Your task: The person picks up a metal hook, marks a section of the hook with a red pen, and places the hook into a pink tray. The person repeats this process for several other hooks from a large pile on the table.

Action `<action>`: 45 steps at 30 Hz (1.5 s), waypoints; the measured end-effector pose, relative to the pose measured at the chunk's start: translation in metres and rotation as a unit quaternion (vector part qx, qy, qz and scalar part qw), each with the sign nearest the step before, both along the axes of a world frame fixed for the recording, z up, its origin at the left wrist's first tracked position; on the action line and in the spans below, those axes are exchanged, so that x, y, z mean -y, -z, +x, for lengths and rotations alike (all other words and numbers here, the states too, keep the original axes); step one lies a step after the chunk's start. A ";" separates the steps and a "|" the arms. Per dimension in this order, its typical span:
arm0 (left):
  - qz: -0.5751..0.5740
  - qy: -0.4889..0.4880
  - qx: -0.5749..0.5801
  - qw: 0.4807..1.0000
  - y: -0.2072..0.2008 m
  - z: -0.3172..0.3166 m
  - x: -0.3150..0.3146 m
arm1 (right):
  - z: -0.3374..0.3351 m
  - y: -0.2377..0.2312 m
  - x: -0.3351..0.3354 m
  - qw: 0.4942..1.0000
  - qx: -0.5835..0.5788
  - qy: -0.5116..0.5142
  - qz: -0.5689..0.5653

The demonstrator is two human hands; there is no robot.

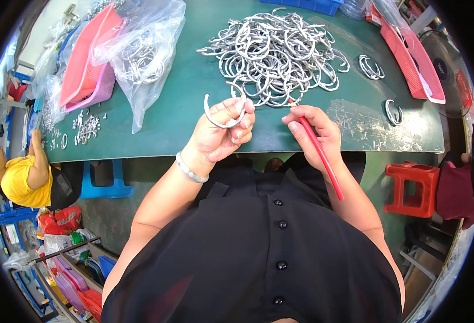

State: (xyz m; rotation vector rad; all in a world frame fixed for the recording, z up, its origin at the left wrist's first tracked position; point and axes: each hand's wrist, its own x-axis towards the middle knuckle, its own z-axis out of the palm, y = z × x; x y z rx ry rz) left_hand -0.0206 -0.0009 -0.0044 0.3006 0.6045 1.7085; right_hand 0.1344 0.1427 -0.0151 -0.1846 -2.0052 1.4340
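My left hand (219, 129) is closed on an open-ended silver cuff bangle (208, 109), its gap pointing away from me. The fingers pinch the ring's right side. In my right hand (322, 134) is a slim red pencil-like stick (323, 159), gripped near its far end. That end has a pale section and reaches the near edge of a big heap of silver cuff bangles (274, 51) on the green table (167, 137). The two hands are apart, both over the table's near edge. What the stick's tip touches is too small to tell.
Several bangles (370, 67) lie together right of the heap, with more (393, 112) nearer me. Left are a clear plastic bag (145, 70), pink baskets (89, 64) and small metal pieces (88, 126). A pink basket (409, 59) stands right. A person in yellow (27, 180) sits far left.
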 end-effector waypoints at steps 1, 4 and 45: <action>0.007 0.005 0.011 1.000 0.000 0.000 0.000 | 0.000 0.001 0.000 1.000 0.001 0.001 -0.006; 0.019 0.014 0.042 0.999 0.000 -0.001 -0.002 | 0.000 0.003 -0.002 1.000 0.005 0.003 -0.016; -0.178 -0.396 -0.492 0.755 -0.122 -0.109 0.013 | 0.004 0.000 -0.003 1.000 0.016 0.008 -0.014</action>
